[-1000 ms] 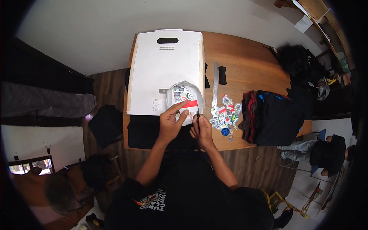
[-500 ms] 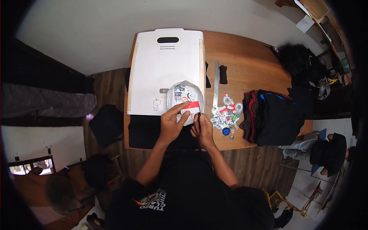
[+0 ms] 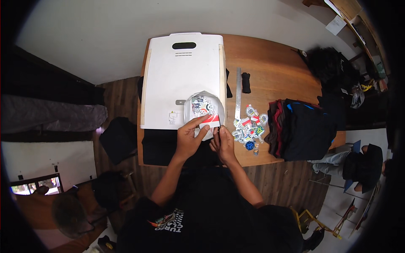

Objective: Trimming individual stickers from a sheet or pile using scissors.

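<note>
Between the thumb and fingers of my left hand [image 3: 189, 137] is a small red-and-white sticker [image 3: 213, 119]. My right hand [image 3: 223, 143] is closed on a thin black tool [image 3: 219, 128], mostly hidden by the fingers; its dark tip lies along the sticker's right edge. Just beneath both hands is a round whitish container [image 3: 187, 105] with several colourful stickers [image 3: 203, 104] inside. It rests at the near right corner of a large white panel-like machine [image 3: 179, 76].
Right of the container, cut stickers [image 3: 249, 128] lie piled on the wooden table [image 3: 270, 63]. A metal ruler [image 3: 238, 92] and a rolled black cloth [image 3: 246, 82] are behind them. Folded dark clothes [image 3: 306, 128] stack farther right. Another person [image 3: 360, 166] is off to the right.
The red-and-white sticker has tilted slightly and sits a little lower in view. Both hands keep their hold; the whole view has shifted slightly.
</note>
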`<state>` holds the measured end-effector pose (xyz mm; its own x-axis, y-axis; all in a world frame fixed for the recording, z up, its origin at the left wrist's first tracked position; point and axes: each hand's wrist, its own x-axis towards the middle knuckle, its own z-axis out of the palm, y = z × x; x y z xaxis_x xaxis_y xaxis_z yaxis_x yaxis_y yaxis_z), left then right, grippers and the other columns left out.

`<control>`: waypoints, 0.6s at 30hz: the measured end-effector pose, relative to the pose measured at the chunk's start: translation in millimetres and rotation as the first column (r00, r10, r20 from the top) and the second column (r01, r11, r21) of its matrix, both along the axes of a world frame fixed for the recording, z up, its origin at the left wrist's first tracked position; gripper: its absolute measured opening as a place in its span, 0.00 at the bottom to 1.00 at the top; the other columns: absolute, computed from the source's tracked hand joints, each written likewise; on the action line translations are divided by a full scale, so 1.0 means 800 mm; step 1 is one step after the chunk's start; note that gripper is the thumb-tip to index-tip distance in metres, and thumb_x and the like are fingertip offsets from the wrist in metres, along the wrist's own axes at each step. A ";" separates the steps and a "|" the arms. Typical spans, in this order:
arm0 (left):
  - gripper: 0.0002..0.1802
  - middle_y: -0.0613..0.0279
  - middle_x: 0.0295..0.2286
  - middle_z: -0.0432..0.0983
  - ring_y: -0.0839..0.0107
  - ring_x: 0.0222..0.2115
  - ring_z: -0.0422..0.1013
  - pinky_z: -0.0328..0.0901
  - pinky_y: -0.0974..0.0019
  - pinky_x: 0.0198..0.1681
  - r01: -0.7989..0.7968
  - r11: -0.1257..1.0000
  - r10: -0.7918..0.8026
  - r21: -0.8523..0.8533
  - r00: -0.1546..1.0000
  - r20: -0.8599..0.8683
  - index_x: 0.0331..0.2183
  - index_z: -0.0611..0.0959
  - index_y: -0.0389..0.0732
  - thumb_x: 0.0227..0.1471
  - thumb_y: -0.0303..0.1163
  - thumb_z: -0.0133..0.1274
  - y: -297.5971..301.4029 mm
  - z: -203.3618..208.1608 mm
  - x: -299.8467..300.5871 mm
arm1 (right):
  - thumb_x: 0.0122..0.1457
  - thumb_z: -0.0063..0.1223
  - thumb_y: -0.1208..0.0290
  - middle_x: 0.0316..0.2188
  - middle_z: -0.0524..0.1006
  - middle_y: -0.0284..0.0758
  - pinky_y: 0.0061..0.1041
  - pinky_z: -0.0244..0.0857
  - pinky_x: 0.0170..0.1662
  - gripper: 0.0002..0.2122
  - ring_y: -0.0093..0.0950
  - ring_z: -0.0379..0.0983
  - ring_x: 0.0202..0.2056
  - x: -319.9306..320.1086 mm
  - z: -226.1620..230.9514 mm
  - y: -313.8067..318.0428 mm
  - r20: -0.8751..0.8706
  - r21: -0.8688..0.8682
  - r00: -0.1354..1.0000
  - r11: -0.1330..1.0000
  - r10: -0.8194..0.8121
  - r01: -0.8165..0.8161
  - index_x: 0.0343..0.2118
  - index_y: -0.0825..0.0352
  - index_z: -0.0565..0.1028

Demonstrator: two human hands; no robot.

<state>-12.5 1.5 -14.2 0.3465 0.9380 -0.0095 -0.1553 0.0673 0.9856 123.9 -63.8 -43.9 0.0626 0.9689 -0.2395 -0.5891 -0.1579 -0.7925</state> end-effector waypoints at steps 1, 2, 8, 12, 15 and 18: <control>0.20 0.52 0.46 0.76 0.71 0.48 0.71 0.66 0.70 0.52 -0.002 1.000 0.002 0.003 1.000 -0.001 0.52 0.77 0.27 0.56 0.15 0.55 0.000 -0.001 -0.001 | 0.72 0.35 0.50 0.13 0.56 0.22 0.19 0.40 0.18 0.18 0.15 0.44 0.12 -0.001 0.000 0.000 -0.005 0.005 1.000 1.000 -0.005 0.005 0.34 0.61 0.66; 0.20 0.52 0.46 0.76 0.71 0.48 0.71 0.66 0.70 0.52 -0.004 1.000 0.004 0.007 1.000 -0.002 0.52 0.77 0.27 0.56 0.15 0.55 0.000 -0.003 -0.001 | 0.72 0.35 0.50 0.13 0.56 0.22 0.19 0.40 0.18 0.18 0.15 0.44 0.12 -0.001 -0.001 0.000 -0.005 0.006 1.000 1.000 -0.006 0.006 0.34 0.61 0.66; 0.21 0.51 0.47 0.76 0.71 0.48 0.72 0.66 0.70 0.53 -0.015 1.000 0.015 0.005 1.000 0.005 0.52 0.78 0.28 0.56 0.15 0.55 -0.001 -0.006 -0.002 | 0.72 0.35 0.50 0.12 0.56 0.23 0.19 0.40 0.17 0.18 0.15 0.44 0.11 -0.001 0.000 0.005 -0.027 0.022 0.999 1.000 0.021 -0.020 0.34 0.60 0.66; 0.20 0.51 0.47 0.76 0.71 0.48 0.72 0.66 0.70 0.53 -0.023 1.000 0.023 0.003 1.000 0.002 0.52 0.78 0.28 0.56 0.15 0.55 0.000 -0.007 -0.001 | 0.72 0.35 0.51 0.12 0.55 0.23 0.19 0.40 0.17 0.18 0.15 0.44 0.11 -0.002 0.006 0.008 -0.013 0.022 1.000 1.000 0.023 -0.022 0.33 0.60 0.66; 0.21 0.51 0.47 0.76 0.71 0.48 0.72 0.66 0.70 0.53 -0.037 0.999 0.038 -0.009 0.999 0.007 0.52 0.77 0.28 0.56 0.15 0.55 0.000 -0.014 -0.001 | 0.72 0.34 0.51 0.12 0.55 0.23 0.19 0.41 0.17 0.18 0.15 0.44 0.11 -0.002 -0.007 0.008 -0.009 0.011 1.000 1.000 0.016 -0.016 0.33 0.61 0.66; 0.21 0.52 0.47 0.76 0.71 0.48 0.72 0.66 0.70 0.53 -0.063 0.997 0.063 -0.053 0.998 -0.003 0.52 0.77 0.28 0.56 0.16 0.55 0.003 -0.024 -0.002 | 0.72 0.34 0.51 0.12 0.55 0.22 0.19 0.41 0.17 0.18 0.15 0.44 0.11 0.001 -0.008 0.008 -0.027 -0.034 0.999 0.999 0.019 -0.020 0.35 0.62 0.67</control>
